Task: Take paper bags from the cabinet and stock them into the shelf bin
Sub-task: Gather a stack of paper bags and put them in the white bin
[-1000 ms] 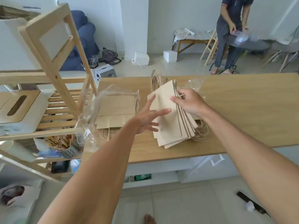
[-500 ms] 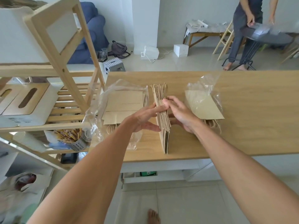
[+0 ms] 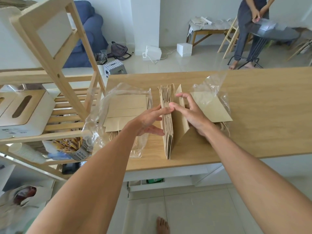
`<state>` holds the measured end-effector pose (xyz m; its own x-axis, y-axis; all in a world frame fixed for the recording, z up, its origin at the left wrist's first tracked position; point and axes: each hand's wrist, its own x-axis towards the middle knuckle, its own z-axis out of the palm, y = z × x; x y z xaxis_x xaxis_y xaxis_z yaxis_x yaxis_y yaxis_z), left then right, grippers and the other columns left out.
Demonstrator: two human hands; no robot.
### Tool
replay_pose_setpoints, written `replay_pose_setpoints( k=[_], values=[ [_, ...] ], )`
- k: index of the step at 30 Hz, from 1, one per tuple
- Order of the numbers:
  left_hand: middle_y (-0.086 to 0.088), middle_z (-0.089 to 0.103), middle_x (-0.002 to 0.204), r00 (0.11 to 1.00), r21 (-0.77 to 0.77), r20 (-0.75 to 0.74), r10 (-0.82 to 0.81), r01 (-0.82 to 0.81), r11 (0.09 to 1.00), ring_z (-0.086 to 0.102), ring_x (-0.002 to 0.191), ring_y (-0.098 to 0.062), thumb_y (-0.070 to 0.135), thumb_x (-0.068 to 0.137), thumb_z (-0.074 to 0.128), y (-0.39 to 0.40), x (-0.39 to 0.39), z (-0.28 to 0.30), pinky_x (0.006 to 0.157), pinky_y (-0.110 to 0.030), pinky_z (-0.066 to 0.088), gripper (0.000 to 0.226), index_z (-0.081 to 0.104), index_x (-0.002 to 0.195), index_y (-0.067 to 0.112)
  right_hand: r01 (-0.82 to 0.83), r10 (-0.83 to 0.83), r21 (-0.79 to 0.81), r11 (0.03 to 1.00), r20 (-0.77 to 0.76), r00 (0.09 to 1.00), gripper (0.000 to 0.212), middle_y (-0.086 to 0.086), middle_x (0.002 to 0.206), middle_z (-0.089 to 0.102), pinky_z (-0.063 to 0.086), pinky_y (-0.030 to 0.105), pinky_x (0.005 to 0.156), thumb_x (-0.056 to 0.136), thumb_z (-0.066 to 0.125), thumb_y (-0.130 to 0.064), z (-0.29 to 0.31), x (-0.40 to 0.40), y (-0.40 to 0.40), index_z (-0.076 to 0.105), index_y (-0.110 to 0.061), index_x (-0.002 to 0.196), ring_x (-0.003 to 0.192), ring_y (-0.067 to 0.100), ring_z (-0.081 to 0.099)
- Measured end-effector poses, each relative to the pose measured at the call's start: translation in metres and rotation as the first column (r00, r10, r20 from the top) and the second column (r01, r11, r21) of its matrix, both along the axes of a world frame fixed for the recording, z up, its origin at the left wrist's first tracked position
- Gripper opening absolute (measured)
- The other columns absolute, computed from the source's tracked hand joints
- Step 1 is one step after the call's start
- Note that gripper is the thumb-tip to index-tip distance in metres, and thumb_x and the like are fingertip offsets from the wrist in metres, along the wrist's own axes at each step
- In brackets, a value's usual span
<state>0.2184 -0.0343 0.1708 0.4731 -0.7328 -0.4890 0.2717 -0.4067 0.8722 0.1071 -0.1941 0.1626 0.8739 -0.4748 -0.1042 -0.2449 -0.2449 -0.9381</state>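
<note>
A stack of brown paper bags [image 3: 167,127] stands on edge in the middle of the wooden table [image 3: 261,115], twine handles pointing away from me. My left hand [image 3: 146,120] presses on the stack's left face, thumb over its top edge. The outermost bag [image 3: 179,125] leans off to the right, against my right hand [image 3: 192,114]. That hand's fingers are spread and its thumb touches the top of the stack.
Two more packs of bags in clear plastic lie flat, one left [image 3: 125,110] and one right [image 3: 212,107] of the stack. A wooden shelf [image 3: 50,61] on the left holds a white slotted box [image 3: 25,112] and a metal holder [image 3: 79,151]. A person [image 3: 249,22] stands at the back.
The stack went from lying tilted under my hands to standing on edge. Since half a second ago my right hand has spread its fingers and the outer bag has tipped right.
</note>
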Motion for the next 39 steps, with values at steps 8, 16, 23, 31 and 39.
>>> replay_pose_setpoints(
  k=[8,16,23,31,39],
  values=[
    [0.0,0.038,0.164,1.0,-0.021,-0.02,0.009,-0.009,1.0,0.047,0.132,-0.02,0.067,0.061,0.08,0.008,0.001,-0.001,0.071,-0.033,0.064,0.119,0.035,0.163,0.027,0.077,-0.078,-0.136,0.988,-0.007,0.997,0.028,0.0,0.077,0.055,0.044,0.033,0.074,0.105,0.043,-0.033,0.008,0.01,-0.01,0.057,-0.045,0.126,0.063,0.009,0.053],
    [-0.001,0.038,0.159,0.999,-0.014,-0.04,0.011,-0.011,1.0,0.047,0.142,-0.027,0.069,0.064,0.082,0.009,0.001,-0.003,0.071,-0.032,0.064,0.12,0.03,0.165,0.029,-0.052,0.045,-0.101,0.994,-0.07,0.997,0.042,-0.009,0.166,0.035,0.031,0.052,0.119,0.099,0.061,-0.048,0.015,0.018,0.002,0.051,-0.049,0.14,0.147,0.019,0.037],
    [-0.003,0.039,0.159,1.0,-0.014,-0.029,0.001,-0.002,1.0,0.049,0.135,-0.024,0.07,0.06,0.08,0.01,0.002,-0.004,0.069,-0.031,0.064,0.121,0.032,0.164,0.03,-0.002,-0.019,-0.171,0.985,-0.122,0.992,0.032,-0.011,0.154,0.049,0.038,0.037,0.105,0.102,0.053,-0.055,0.013,0.016,-0.006,0.058,-0.041,0.13,0.135,0.012,0.047],
    [-0.009,0.035,0.165,0.999,-0.019,-0.02,-0.026,0.025,1.0,0.052,0.139,-0.03,0.076,0.055,0.084,0.006,0.002,-0.003,0.072,-0.033,0.065,0.131,0.029,0.165,0.03,-0.025,0.0,-0.19,0.982,-0.132,0.991,0.048,0.009,0.166,0.039,0.044,0.052,0.109,0.105,0.045,-0.032,0.021,0.017,-0.004,0.044,-0.05,0.15,0.143,0.042,0.045],
    [-0.009,0.029,0.169,1.0,-0.008,-0.017,0.005,-0.005,1.0,0.049,0.14,-0.028,0.066,0.075,0.074,0.007,-0.003,0.0,0.068,-0.029,0.064,0.113,0.019,0.167,0.03,-0.057,0.005,-0.263,0.963,-0.194,0.981,0.078,-0.003,0.172,0.026,0.031,0.049,0.12,0.095,0.059,-0.064,0.026,0.023,0.006,0.029,-0.038,0.162,0.154,0.026,0.034]
  ],
)
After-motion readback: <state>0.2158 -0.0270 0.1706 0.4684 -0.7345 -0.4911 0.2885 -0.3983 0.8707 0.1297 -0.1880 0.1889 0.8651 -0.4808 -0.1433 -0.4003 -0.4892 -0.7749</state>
